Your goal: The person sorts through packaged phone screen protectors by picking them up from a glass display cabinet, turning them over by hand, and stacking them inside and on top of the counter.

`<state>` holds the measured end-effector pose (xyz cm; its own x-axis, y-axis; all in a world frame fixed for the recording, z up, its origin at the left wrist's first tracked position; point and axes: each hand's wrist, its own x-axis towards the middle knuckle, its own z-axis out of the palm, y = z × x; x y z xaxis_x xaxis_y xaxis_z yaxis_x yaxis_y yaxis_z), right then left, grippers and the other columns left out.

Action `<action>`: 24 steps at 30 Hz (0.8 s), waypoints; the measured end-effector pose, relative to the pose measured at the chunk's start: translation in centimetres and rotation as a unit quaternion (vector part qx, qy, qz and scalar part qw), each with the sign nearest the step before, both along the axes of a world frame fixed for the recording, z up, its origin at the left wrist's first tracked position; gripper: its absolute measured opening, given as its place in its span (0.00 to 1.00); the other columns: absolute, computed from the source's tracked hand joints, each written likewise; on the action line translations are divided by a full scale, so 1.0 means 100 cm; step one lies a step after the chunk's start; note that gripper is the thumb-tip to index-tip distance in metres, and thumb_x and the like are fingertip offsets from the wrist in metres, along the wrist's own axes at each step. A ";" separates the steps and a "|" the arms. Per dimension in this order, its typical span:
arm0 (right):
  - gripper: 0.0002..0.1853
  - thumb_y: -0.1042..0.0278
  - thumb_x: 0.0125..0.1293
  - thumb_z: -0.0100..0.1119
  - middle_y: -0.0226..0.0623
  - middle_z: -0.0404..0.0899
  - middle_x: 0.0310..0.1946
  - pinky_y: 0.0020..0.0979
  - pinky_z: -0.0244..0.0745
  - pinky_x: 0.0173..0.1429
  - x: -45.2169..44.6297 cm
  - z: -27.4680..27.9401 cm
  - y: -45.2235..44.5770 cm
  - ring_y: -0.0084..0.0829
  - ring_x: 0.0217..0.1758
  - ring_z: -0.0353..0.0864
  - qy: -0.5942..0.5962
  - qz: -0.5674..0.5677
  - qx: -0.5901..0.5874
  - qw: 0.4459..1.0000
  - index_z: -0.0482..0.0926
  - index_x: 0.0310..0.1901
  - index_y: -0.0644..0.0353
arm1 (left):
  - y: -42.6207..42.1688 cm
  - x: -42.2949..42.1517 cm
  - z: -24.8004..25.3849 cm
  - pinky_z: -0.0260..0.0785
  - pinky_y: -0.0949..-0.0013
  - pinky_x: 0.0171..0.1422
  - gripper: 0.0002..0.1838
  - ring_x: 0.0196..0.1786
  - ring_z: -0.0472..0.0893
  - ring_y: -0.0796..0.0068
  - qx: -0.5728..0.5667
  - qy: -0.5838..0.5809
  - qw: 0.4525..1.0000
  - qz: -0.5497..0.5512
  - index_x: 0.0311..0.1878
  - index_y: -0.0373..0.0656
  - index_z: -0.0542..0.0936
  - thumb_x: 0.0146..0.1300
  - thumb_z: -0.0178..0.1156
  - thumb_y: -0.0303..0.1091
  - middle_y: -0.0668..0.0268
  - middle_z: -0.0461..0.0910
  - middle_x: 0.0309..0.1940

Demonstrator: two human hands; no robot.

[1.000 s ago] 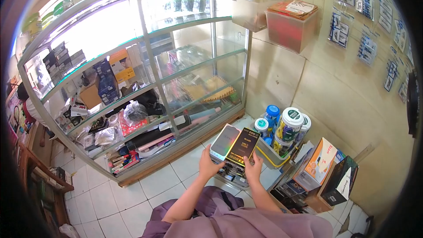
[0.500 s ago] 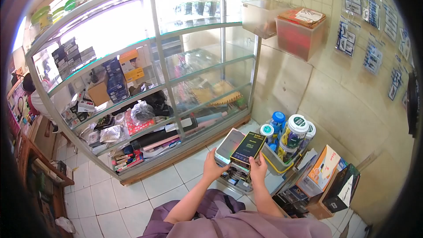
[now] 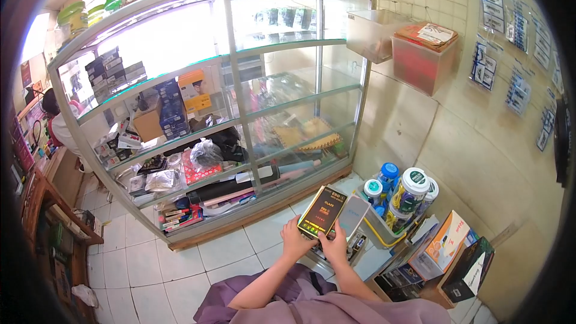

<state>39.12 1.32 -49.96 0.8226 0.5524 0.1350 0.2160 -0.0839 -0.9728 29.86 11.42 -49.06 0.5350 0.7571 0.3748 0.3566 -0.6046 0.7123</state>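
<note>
My left hand (image 3: pixel 296 241) is closed round the left side of a flat black box (image 3: pixel 322 211) with gold print and the word "GLASS", like a screen-protector pack. A pale edge under it suggests another box beneath. To its right, my right hand (image 3: pixel 334 245) is closed, its thumb at the black box's lower corner. Between that hand and the tub sits a flat grey-white box (image 3: pixel 353 215), partly covered by the black one; its underside is hidden. Below both hands, a container of small items (image 3: pixel 358 245) shows in part.
A glass display cabinet (image 3: pixel 252 171) stands ahead, stocked with boxes and bags. At right are a tub (image 3: pixel 378 234) of lidded jars (image 3: pixel 413 181), an orange-white box (image 3: pixel 441 240) and a black box (image 3: pixel 468 273). A person (image 3: pixel 60 129) is at far left.
The black box has moved from the right of the pale box to its left, and my left hand now grips it. The pale box is now on the right-hand side. The view has shifted slightly.
</note>
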 end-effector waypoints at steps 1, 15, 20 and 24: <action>0.42 0.73 0.62 0.67 0.47 0.69 0.58 0.32 0.79 0.52 -0.001 -0.004 -0.001 0.32 0.49 0.81 -0.064 -0.006 -0.029 0.997 0.57 0.76 0.58 | 0.000 -0.002 0.000 0.60 0.51 0.67 0.53 0.60 0.71 0.51 -0.001 -0.008 1.000 -0.001 0.65 0.37 0.67 0.32 0.80 0.44 0.54 0.73 0.56; 0.38 0.78 0.65 0.63 0.47 0.66 0.63 0.32 0.79 0.57 -0.017 -0.009 0.000 0.38 0.57 0.80 0.102 0.061 0.126 0.985 0.56 0.75 0.65 | 0.015 -0.041 0.009 0.74 0.61 0.57 0.58 0.58 0.73 0.58 -0.143 -0.037 0.978 -0.146 0.72 0.41 0.63 0.37 0.84 0.49 0.55 0.67 0.56; 0.37 0.86 0.65 0.59 0.42 0.69 0.67 0.27 0.79 0.54 -0.020 0.010 -0.004 0.30 0.55 0.81 0.164 0.052 0.106 0.979 0.58 0.75 0.65 | 0.030 -0.041 -0.004 0.75 0.67 0.52 0.50 0.55 0.75 0.68 -0.276 -0.083 0.938 -0.191 0.72 0.44 0.63 0.51 0.79 0.48 0.53 0.70 0.57; 0.37 0.87 0.64 0.59 0.41 0.70 0.66 0.25 0.79 0.52 -0.023 0.019 -0.008 0.28 0.53 0.82 0.160 0.072 0.136 0.975 0.58 0.74 0.65 | 0.024 -0.052 0.018 0.74 0.68 0.51 0.44 0.47 0.78 0.73 -0.329 -0.096 0.914 -0.217 0.69 0.43 0.67 0.52 0.78 0.47 0.56 0.77 0.52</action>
<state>36.83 0.53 -48.07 0.7633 0.6447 0.0416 -0.1116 0.1950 -0.9744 24.66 13.87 -47.31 0.8107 0.5845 0.0337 0.0152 -0.0786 0.9968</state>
